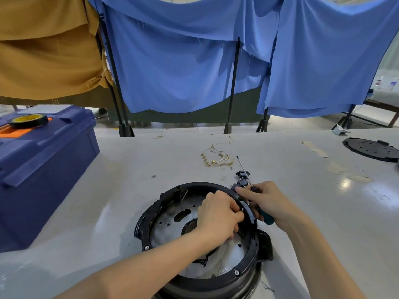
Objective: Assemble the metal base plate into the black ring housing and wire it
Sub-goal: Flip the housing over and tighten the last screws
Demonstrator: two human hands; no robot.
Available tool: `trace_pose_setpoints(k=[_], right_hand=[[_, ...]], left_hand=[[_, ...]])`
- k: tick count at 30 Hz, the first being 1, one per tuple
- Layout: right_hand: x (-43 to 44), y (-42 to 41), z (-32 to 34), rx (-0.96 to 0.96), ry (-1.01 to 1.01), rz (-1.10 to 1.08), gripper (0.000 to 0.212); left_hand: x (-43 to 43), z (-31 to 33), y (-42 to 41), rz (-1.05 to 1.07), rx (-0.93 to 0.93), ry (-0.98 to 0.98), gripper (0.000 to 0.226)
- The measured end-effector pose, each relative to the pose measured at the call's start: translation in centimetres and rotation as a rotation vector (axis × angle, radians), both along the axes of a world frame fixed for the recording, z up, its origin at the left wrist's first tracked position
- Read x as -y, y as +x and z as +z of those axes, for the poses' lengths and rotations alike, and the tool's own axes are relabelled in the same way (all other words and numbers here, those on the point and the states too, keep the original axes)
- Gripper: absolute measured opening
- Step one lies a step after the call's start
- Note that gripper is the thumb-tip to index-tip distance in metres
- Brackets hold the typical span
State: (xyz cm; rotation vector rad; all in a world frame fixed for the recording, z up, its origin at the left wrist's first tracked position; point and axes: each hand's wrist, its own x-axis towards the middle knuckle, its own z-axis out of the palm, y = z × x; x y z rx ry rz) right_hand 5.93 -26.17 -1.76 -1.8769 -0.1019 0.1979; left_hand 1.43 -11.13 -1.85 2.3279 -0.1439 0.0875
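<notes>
The black ring housing (151,214) is set flat on the white table (129,169), close to the near edge. The metal base plate (170,223) is seated inside it, and its punched holes and slots are seen through the ring's opening.

The left hand (218,214) is reached over the plate to the far right inner wall of the housing. Its fingers (234,207) are curled and pressed against the inside of the rim. Whether anything is pinched between them cannot be told, as the fingertips are hidden.

The right hand (264,199) is laid on the outside of the same stretch of rim. A screwdriver (267,220) is gripped in its curled fingers: the teal handle sticks out below the palm and the thin shaft points up and away over the table. Its forefinger is stretched out onto the top of the rim.

Just beyond the ring, small black connectors (243,174) are found, and farther back a bundle of wires with brass terminals (218,158).
</notes>
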Motion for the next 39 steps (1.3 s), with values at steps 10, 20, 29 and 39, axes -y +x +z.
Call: trace_pose_setpoints(k=[10, 20, 29, 39], right_hand=[[0.3, -0.5, 0.6, -0.041, -0.046, 0.051, 0.046], [1.2, -1.1, 0.9, -0.081, 0.009, 0.173, 0.037], [2.1, -0.9, 0.5, -0.192, 0.093, 0.275, 0.017], [2.0, -0.5, 0.1, -0.208, 0.069, 0.244, 0.015]], left_hand=[[-0.9, 0.5, 1.1, 0.046, 0.246, 0.327, 0.022], [-2.4, -0.1, 2.6, -0.336, 0.450, 0.539, 0.051], [-2.4, -0.3, 2.3, -0.385, 0.527, 0.546, 0.036], [-2.7, -0.3, 3.1, -0.435, 0.450, 0.541, 0.045]])
